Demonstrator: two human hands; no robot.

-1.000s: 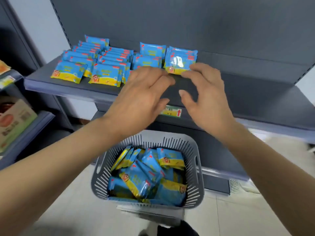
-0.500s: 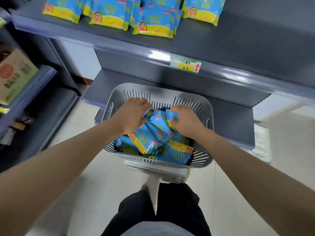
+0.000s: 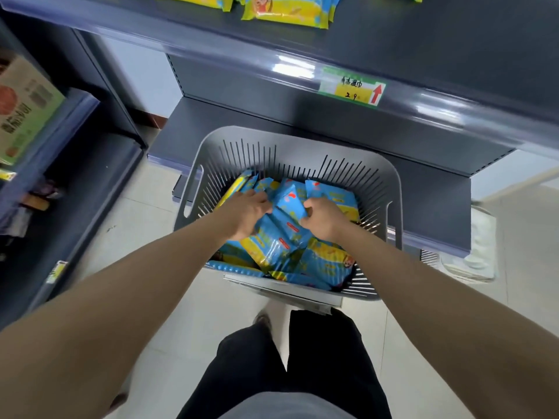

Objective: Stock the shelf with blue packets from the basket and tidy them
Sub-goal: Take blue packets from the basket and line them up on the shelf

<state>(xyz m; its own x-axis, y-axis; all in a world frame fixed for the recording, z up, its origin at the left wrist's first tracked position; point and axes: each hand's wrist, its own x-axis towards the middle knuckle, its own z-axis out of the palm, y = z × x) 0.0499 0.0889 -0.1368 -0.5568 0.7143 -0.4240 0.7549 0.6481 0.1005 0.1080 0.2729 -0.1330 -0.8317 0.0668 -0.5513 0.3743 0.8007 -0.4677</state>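
A grey slatted basket [image 3: 390, 189] stands on the floor before the shelf and holds several blue and yellow packets [image 3: 326, 261]. Both my hands are down inside it. My left hand [image 3: 246, 214] curls its fingers round packets at the left of the pile. My right hand [image 3: 322, 217] grips the edge of an upright blue packet [image 3: 290, 198] in the middle. The dark grey shelf [image 3: 423, 40] runs across the top, with the lower edges of a few stocked packets [image 3: 284, 10] showing on it.
A green and yellow price tag [image 3: 352, 89] sits on the shelf's front rail. A lower dark shelf [image 3: 242, 122] lies behind the basket. At the left stands another rack with a cardboard box [image 3: 24, 107]. My dark trousers and a shoe show below on the tiled floor.
My hands left the shelf, dropped into the basket and closed on packets. The view tilted downward. In the last half second the right hand's packet stands more upright.
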